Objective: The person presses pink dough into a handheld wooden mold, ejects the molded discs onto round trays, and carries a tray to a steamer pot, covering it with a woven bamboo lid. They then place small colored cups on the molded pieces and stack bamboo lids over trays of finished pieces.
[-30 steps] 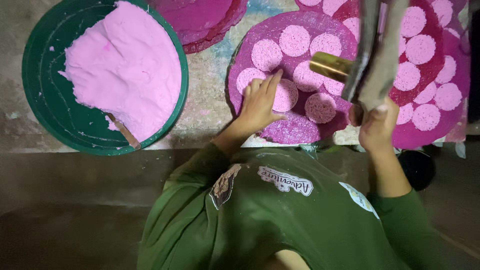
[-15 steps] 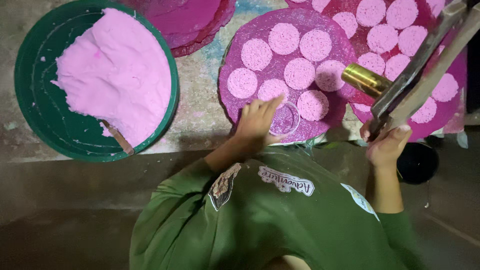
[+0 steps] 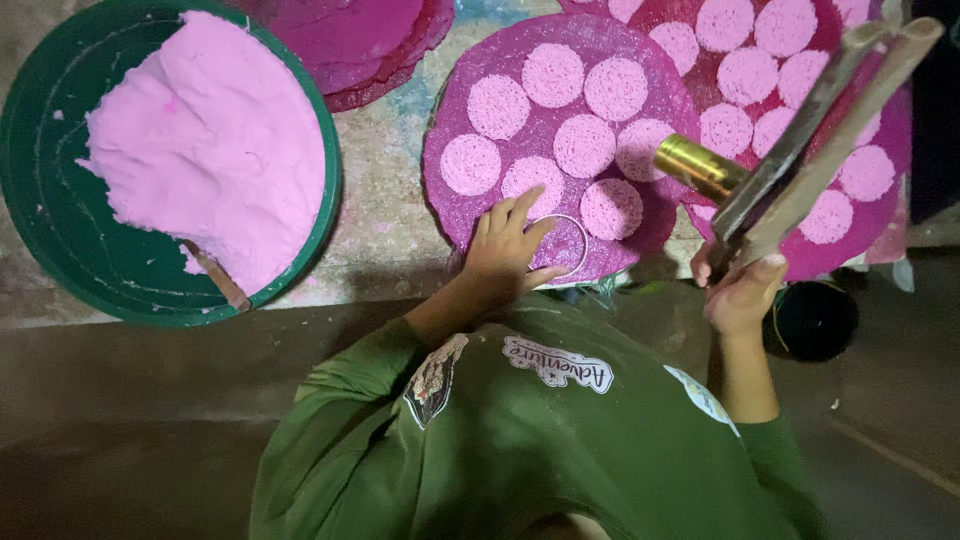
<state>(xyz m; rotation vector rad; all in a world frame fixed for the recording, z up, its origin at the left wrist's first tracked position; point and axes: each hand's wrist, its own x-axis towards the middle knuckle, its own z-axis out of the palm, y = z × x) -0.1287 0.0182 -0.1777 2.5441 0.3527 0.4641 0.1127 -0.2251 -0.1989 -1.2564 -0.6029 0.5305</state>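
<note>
My left hand (image 3: 505, 245) rests on the near edge of a round purple tray (image 3: 450, 110), with fingers and thumb holding a thin metal ring (image 3: 572, 243) flat on it. Several pale pink lacy discs (image 3: 553, 75) lie on that tray. My right hand (image 3: 742, 290) grips the long handles (image 3: 830, 120) of a press, held tilted above the trays. The press's brass cylinder (image 3: 697, 165) hangs over the tray's right side, near one disc (image 3: 611, 208).
A green basin (image 3: 40, 210) at left holds a mound of pink dough (image 3: 215, 150) and a small stick (image 3: 215, 277). A second tray of discs (image 3: 880, 190) overlaps at right. Another magenta tray (image 3: 350, 40) lies at the top. A dark round container (image 3: 812, 320) sits below the ledge.
My left hand slid from the discs down to the ring at the tray's near edge. The press swung up to the right, its brass cylinder now over the tray's right side.
</note>
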